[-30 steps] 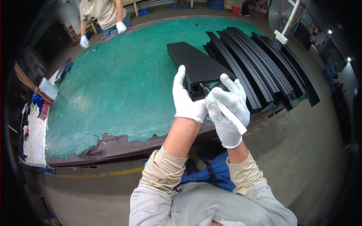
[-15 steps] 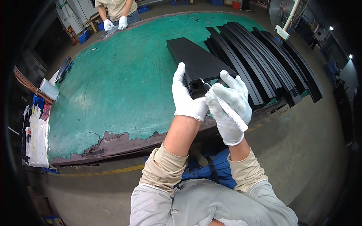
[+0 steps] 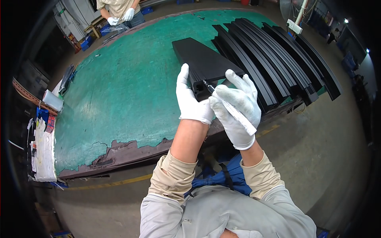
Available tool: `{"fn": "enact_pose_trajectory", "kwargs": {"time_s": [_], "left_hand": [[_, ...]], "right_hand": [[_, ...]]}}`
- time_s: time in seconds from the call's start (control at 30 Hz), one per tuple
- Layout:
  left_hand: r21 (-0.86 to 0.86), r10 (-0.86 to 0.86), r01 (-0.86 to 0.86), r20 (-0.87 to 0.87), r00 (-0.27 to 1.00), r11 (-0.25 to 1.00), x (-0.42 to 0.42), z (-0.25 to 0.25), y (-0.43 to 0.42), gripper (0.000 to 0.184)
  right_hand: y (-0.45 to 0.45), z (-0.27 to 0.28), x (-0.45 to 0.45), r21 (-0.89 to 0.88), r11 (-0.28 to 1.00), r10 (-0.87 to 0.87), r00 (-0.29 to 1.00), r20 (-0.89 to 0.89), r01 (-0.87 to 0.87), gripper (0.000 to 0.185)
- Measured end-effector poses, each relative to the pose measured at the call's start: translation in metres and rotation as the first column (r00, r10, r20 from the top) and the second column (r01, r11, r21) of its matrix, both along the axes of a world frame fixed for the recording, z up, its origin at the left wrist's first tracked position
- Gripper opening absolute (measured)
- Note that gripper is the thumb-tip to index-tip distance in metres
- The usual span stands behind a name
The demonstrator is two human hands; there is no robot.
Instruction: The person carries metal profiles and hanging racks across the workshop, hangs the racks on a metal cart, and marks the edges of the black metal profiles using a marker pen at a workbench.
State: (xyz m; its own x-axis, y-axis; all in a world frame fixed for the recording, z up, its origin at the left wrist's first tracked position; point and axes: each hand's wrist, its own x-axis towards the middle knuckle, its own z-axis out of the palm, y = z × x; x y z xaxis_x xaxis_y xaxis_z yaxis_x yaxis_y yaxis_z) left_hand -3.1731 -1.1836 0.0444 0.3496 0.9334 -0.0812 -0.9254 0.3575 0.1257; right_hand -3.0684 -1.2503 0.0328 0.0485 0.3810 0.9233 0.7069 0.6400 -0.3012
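Observation:
My left hand (image 3: 191,97), in a white glove, is wrapped round the near left end of a wide black profile (image 3: 204,58), thumb along its side. The profile's near end shows a hollow section. In my right hand (image 3: 237,107), also gloved, is a white pen (image 3: 240,118) with a dark tip. That tip touches or nearly touches the near edge of the profile, beside the hollow. Fingers of my right hand rest close to the profile's right corner. The profile lies over the green tabletop (image 3: 119,91).
Several long black profiles (image 3: 270,59) lie side by side on the right, their ends past the table edge. Across the table a co-worker (image 3: 119,10) in white gloves handles clear film. Papers (image 3: 43,150) and a white roll (image 3: 52,100) are at the left; a fan (image 3: 291,10) stands back right.
The view has shifted slightly. My hands keep their hold while the pen tip has moved a little left along the profile's edge. The co-worker's hands have come together over the film.

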Motion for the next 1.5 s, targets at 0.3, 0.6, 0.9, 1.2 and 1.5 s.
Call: {"fn": "enact_pose_trajectory", "kwargs": {"time_s": [0.3,0.6,0.9,1.2,1.5], "left_hand": [[-0.103,-0.006,0.013,0.07,0.998,0.995,0.0,-0.003,0.005,0.03],[-0.081,0.015,-0.01,0.061,0.998,0.997,-0.001,-0.006,0.009,0.031],[-0.071,0.004,-0.002,0.032,0.999,0.997,-0.001,0.0,0.005,0.033],[-0.041,0.012,-0.014,-0.05,0.999,0.999,-0.003,-0.007,0.008,0.033],[0.03,0.025,-0.022,-0.116,0.993,0.999,-0.001,0.002,-0.005,0.031]], "right_hand": [[0.001,-0.008,0.007,0.02,0.994,0.109,0.976,-0.188,-0.107,0.029],[0.003,-0.008,0.006,0.037,0.996,0.082,0.989,-0.125,-0.078,0.029],[0.001,-0.011,0.008,0.037,0.993,0.121,0.968,-0.219,-0.116,0.03],[-0.002,-0.018,0.008,0.035,0.999,0.039,0.992,-0.12,-0.035,0.032],[-0.001,-0.017,0.007,0.033,0.999,-0.014,0.997,-0.071,0.017,0.033]]}}
